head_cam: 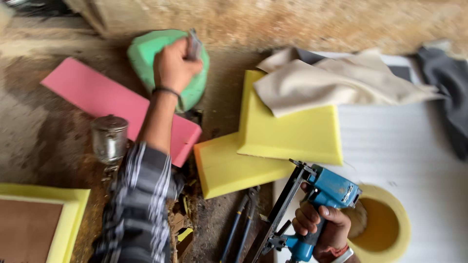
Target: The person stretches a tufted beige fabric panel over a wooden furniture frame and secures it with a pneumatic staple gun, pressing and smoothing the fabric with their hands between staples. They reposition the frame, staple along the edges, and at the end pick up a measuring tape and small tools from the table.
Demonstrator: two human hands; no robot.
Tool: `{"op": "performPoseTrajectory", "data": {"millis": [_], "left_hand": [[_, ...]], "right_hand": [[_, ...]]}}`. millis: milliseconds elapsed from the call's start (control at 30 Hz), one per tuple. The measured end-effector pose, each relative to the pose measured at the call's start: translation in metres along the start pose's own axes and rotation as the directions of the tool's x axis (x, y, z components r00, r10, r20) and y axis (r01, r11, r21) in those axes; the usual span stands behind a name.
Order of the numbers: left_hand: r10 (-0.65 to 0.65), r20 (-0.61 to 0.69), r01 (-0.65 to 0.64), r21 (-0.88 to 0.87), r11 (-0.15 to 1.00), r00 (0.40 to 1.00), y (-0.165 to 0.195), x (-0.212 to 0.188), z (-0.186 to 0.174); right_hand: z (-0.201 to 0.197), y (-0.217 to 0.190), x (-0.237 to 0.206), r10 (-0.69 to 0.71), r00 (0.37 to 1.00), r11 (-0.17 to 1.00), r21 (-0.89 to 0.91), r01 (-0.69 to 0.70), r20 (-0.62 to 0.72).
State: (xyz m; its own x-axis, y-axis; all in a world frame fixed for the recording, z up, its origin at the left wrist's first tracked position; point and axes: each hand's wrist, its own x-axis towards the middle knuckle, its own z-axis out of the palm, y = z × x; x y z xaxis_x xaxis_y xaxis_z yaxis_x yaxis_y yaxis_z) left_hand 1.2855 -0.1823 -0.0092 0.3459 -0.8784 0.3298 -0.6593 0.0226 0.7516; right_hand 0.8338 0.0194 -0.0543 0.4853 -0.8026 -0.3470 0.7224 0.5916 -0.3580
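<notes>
My left hand (pixel 173 65) reaches forward over a green foam piece (pixel 146 53) and grips a small grey object (pixel 194 45) against it. The arm wears a striped sleeve and a dark wristband. My right hand (pixel 322 225) holds a blue staple gun (pixel 317 195) by its handle at the lower middle; its long black magazine slants down to the left. Just right of that hand lies a round yellow foam ring (pixel 397 221) with a brown centre.
A pink foam slab (pixel 102 100) lies under my left arm. Two yellow foam blocks (pixel 292 134) (pixel 229 168) overlap at centre, with beige cloth (pixel 331 83) draped on top. A metal spray-gun cup (pixel 109 137), pliers (pixel 241 219), dark fabric (pixel 451 92) and a foam-edged board (pixel 73 214) surround them.
</notes>
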Motion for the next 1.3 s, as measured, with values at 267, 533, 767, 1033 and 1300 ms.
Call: {"op": "performPoseTrajectory", "data": {"millis": [267, 533, 767, 1033, 1300], "left_hand": [[0.055, 0.716, -0.084, 0.005, 0.996, 0.696, 0.159, -0.204, 0.174], [-0.105, 0.603, -0.064, 0.252, 0.966, 0.791, 0.157, -0.310, 0.242], [-0.335, 0.585, 0.322, 0.130, 0.938, 0.739, 0.139, -0.331, 0.232], [-0.498, 0.516, 0.500, 0.149, 0.853, 0.697, 0.134, -0.349, 0.216], [-0.595, 0.580, 0.725, 0.011, 0.689, 0.557, 0.146, -0.394, 0.202]], "right_hand": [[-0.035, -0.048, -0.115, -0.200, 0.979, 0.980, -0.001, 0.201, -0.044], [-0.075, -0.066, -0.202, -0.366, 0.924, 0.930, 0.000, 0.368, -0.109], [-0.098, -0.066, -0.238, -0.387, 0.919, 0.918, 0.058, 0.391, -0.069], [-0.120, -0.076, -0.266, -0.372, 0.928, 0.923, 0.109, 0.370, -0.007], [-0.109, -0.082, -0.285, -0.315, 0.949, 0.949, 0.035, 0.314, 0.022]]}}
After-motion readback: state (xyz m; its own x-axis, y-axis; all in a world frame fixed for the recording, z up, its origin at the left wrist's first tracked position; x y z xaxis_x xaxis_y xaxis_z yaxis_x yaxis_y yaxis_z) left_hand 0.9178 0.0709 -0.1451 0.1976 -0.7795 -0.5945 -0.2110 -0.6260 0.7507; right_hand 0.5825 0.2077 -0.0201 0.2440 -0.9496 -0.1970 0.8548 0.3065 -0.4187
